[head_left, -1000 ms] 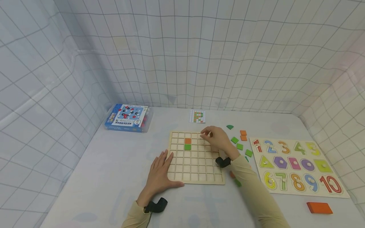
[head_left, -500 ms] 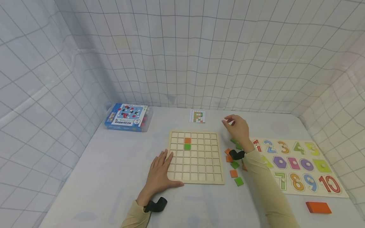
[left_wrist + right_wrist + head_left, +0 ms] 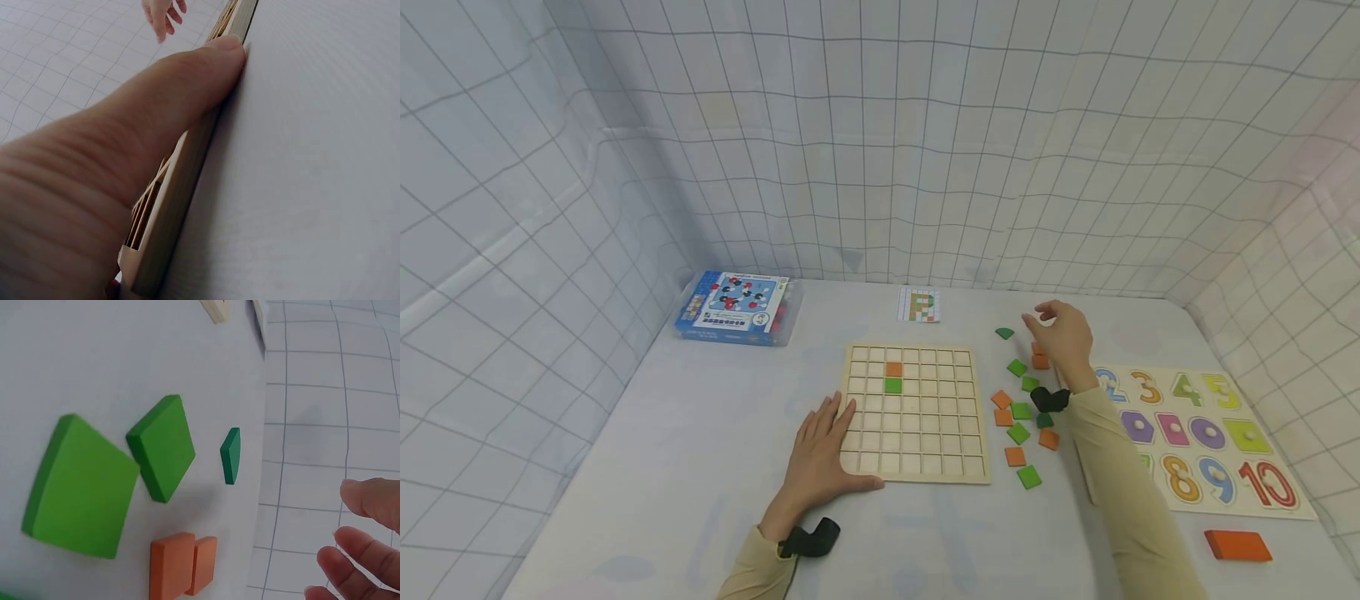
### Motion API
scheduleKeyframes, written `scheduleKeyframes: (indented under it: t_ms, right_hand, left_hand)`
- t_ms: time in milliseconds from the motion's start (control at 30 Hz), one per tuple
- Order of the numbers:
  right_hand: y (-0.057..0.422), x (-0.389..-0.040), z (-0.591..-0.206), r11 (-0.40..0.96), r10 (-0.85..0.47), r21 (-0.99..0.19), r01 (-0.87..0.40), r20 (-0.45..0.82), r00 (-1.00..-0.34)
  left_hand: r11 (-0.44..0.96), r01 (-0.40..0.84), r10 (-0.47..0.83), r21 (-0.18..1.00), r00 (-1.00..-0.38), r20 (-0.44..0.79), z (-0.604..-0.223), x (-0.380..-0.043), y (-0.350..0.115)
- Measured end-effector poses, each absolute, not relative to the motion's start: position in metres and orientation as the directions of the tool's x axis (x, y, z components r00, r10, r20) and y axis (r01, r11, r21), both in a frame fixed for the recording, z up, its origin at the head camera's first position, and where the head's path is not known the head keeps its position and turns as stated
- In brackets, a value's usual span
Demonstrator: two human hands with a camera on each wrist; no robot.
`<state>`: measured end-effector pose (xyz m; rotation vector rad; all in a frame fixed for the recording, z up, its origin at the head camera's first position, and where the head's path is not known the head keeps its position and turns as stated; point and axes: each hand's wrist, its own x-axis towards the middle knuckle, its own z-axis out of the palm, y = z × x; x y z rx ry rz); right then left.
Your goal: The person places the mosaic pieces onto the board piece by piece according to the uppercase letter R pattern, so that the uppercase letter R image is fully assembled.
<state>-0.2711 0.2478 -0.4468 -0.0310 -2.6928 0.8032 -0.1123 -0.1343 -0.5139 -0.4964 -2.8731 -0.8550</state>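
Observation:
A wooden grid board (image 3: 921,423) lies mid-table with an orange square tile (image 3: 893,369) and a green square tile (image 3: 892,386) set in its upper left cells. My left hand (image 3: 820,458) rests on the board's lower left corner, fingers spread along the left side; in the left wrist view the thumb (image 3: 181,81) lies on the frame's edge. My right hand (image 3: 1063,337) is raised over the loose tiles, holding nothing, thumb and fingers apart. Below it in the right wrist view are two orange tiles (image 3: 171,565), green square tiles (image 3: 164,450) and a dark green quarter-round piece (image 3: 231,456).
Several loose green and orange tiles (image 3: 1016,457) lie right of the board. A number-and-shape puzzle (image 3: 1217,450) sits farther right, partly under the right sleeve, with an orange block (image 3: 1238,546) below it. A pattern card (image 3: 919,305) and a boxed molecule set (image 3: 737,308) are at the back.
My right hand has moved off the board's upper right, out to the right over the loose tiles, uncovering several of them. My left hand has stayed on the board.

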Motion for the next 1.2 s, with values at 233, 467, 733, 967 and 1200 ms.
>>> scheduleKeyframes:
  t_ms: [233,467,733,967,1200]
  right_hand:
    - [0.260,-0.267,-0.446,0.880,0.087,-0.475,-0.026,0.216,-0.973]
    - [0.264,-0.265,-0.444,0.912,0.083,-0.407,0.041,0.086,-0.993]
    - [0.266,-0.264,-0.445,0.926,0.090,-0.366,0.092,-0.022,-0.996]
    - [0.267,-0.264,-0.447,0.919,0.107,-0.371,0.132,-0.088,-0.990]
    - [0.269,-0.264,-0.451,0.924,0.117,-0.350,0.154,-0.122,-0.986]
  left_hand:
    - [0.788,0.322,0.275,0.524,-0.947,0.167,-0.514,-0.113,-0.134]
    - [0.789,0.329,0.277,0.518,-0.944,0.177,-0.514,-0.113,-0.134]
    - [0.788,0.334,0.279,0.517,-0.943,0.184,-0.514,-0.113,-0.134]
    - [0.791,0.330,0.280,0.516,-0.944,0.174,-0.512,-0.112,-0.134]
    - [0.793,0.327,0.278,0.514,-0.945,0.174,-0.513,-0.112,-0.134]
